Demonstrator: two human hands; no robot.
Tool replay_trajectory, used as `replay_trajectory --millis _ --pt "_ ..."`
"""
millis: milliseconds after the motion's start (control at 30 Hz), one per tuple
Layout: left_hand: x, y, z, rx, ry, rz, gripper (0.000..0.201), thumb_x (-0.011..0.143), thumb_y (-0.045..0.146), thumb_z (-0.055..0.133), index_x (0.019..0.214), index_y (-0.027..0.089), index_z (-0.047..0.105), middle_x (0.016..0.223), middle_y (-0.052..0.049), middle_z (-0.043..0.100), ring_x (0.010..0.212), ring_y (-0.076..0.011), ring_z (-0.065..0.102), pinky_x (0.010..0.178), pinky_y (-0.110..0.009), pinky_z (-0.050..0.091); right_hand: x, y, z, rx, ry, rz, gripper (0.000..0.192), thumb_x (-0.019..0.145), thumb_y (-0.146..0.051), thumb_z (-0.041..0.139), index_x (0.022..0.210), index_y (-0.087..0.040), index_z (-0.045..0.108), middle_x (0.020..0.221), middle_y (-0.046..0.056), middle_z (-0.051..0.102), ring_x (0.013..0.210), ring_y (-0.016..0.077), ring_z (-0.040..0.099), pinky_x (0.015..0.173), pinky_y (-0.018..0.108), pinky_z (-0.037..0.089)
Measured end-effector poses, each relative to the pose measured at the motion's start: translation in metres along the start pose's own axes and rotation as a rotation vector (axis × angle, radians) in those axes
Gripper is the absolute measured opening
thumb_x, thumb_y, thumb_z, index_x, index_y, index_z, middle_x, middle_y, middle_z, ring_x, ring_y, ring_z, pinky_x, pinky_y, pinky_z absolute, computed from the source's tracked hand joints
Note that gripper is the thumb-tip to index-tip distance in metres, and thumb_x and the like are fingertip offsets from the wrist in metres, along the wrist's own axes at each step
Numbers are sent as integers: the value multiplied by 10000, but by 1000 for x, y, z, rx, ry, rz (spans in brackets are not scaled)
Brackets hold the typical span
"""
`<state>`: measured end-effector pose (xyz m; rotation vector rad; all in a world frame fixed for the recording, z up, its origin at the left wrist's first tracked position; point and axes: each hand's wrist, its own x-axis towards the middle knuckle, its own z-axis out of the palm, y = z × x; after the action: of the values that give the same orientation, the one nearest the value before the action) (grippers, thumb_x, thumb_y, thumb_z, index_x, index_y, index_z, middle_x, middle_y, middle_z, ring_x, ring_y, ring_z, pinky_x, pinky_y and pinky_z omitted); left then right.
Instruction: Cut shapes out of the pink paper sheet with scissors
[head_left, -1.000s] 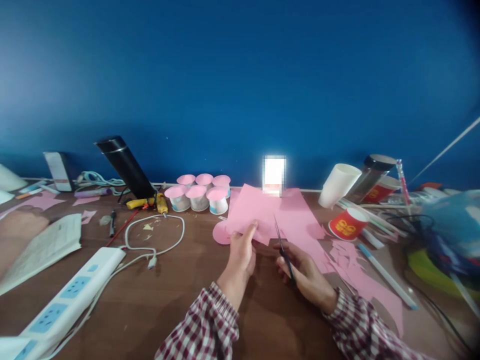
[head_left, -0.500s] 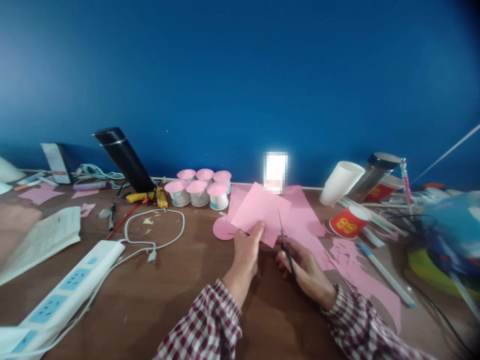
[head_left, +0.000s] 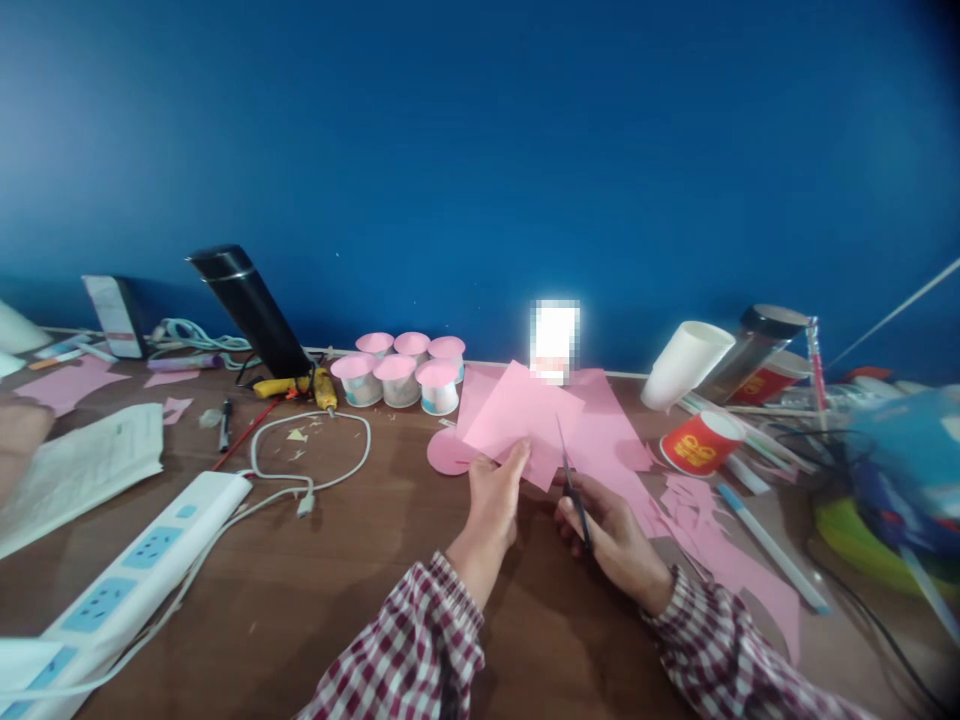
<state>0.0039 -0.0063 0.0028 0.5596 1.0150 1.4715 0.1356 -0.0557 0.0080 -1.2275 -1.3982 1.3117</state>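
In the middle of the head view, my left hand (head_left: 495,490) pinches a square-cornered piece of pink paper (head_left: 517,410), thumb on top. My right hand (head_left: 611,530) is closed round a pair of dark scissors (head_left: 574,490), whose blades point up and away at the paper's right edge. Whether the blades bite into the paper I cannot tell. Beneath lies a larger pink sheet (head_left: 604,430). A round pink cutout (head_left: 448,453) lies left of the held paper. Behind it stand several small cups (head_left: 400,383) with pink tops.
On the left are a power strip (head_left: 142,560), a white cable (head_left: 369,450), a yellow glue gun (head_left: 324,390) and a leaning black flask (head_left: 251,310). To the right are a red paper cup (head_left: 701,443), white cups (head_left: 686,365) and pink scraps (head_left: 697,515). Another person's hand (head_left: 22,435) shows at far left.
The view has shifted slightly. My hands, the pink paper and the scissors keep nearly the same positions. At far left, the other person's hand has moved a little toward the edge.
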Motion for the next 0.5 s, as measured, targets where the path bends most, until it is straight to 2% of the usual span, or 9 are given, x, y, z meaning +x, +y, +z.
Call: replay_trajectory --millis 167,500 --pt "-2 3 2 -22 -18 19 357 640 365 758 865 98 685 713 -74 691 599 -166 620 538 -259 456 0 0 -1 -57 11 18 459 857 -473 558 1189 -157 522 695 -5 546 531 101 514 376 169 424" --pt "-1 3 0 -15 -41 -5 422 612 417 773 833 70 679 723 -108 698 577 -189 628 541 -300 487 0 -3 0 -95 39 50 482 834 -483 571 1169 -137 554 653 -9 535 514 105 508 334 152 393"
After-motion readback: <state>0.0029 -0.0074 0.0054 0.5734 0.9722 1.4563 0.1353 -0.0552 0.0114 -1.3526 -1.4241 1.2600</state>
